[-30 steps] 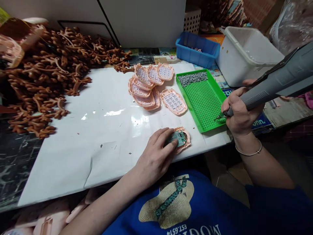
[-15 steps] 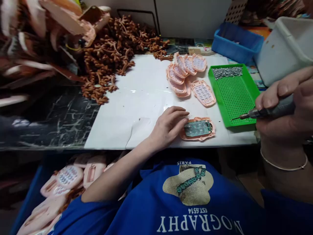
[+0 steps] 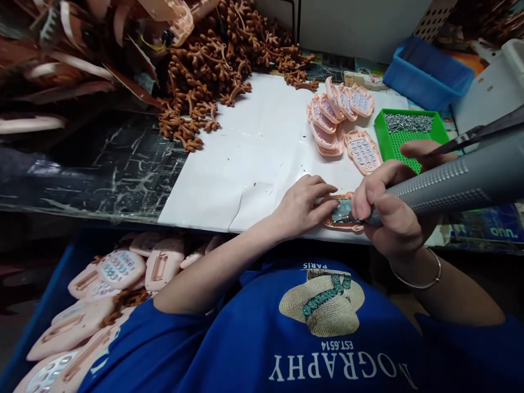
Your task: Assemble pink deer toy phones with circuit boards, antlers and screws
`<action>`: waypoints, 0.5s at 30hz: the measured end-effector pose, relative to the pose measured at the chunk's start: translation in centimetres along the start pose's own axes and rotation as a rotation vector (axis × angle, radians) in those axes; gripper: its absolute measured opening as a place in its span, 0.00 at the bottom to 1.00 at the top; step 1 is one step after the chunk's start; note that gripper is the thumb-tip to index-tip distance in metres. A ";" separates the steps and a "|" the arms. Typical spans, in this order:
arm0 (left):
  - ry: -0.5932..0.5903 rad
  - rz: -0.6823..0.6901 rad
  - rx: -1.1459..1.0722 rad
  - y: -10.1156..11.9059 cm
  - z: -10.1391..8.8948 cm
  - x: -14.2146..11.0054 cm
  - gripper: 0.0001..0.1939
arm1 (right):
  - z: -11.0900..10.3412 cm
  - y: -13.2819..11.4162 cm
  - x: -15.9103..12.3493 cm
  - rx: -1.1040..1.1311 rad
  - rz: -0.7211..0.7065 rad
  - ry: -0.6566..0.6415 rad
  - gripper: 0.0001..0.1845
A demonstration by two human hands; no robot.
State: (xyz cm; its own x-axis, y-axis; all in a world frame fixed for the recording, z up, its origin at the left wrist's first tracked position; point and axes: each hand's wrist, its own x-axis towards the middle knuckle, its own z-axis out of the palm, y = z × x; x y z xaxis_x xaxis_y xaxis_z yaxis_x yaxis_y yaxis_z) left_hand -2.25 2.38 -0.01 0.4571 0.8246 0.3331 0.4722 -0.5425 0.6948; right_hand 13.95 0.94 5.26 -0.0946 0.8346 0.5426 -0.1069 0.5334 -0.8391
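My right hand [image 3: 395, 221] is wrapped round a grey electric screwdriver [image 3: 454, 185], which lies tilted with its tip at the lower edge of a green circuit board [image 3: 340, 208]. That board sits in a pink plastic casing half [image 3: 347, 226] on the white work surface. Thumb and fingers of my left hand [image 3: 303, 206] hold the casing's left end. My right hand hides the casing's right end. Whether the tip touches a screw is too small to tell.
Pink keypad casings [image 3: 327, 123] overlap behind my hands. A green tray [image 3: 382, 128] holds small metal screws, with a blue bin [image 3: 428, 76] beyond it. Brown branching plastic parts [image 3: 208, 60] are heaped at the back left. Finished-looking pink casings [image 3: 164, 262] fill a container below the table edge.
My right hand has brought the screwdriver leftward from over the green tray to the circuit board. My left hand stays at the casing. The whole view has shifted somewhat.
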 end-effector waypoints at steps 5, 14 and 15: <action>0.024 0.060 0.020 -0.1 0.3 -0.1 0.15 | 0.5 0.0 -0.2 0.096 -0.009 0.017 0.22; -0.074 -0.015 0.074 0.3 0.3 0.4 0.12 | -0.2 -0.1 -0.9 -0.028 0.096 -0.079 0.17; -0.081 -0.029 0.068 0.3 0.3 0.5 0.11 | -0.5 0.1 -0.9 -0.063 0.126 -0.106 0.16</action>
State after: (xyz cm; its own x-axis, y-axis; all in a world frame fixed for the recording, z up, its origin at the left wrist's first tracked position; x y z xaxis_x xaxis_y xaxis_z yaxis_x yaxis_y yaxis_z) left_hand -1.67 2.55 0.16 0.5005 0.8261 0.2589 0.5349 -0.5303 0.6578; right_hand 14.49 0.34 4.66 -0.2079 0.8780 0.4312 -0.0257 0.4357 -0.8997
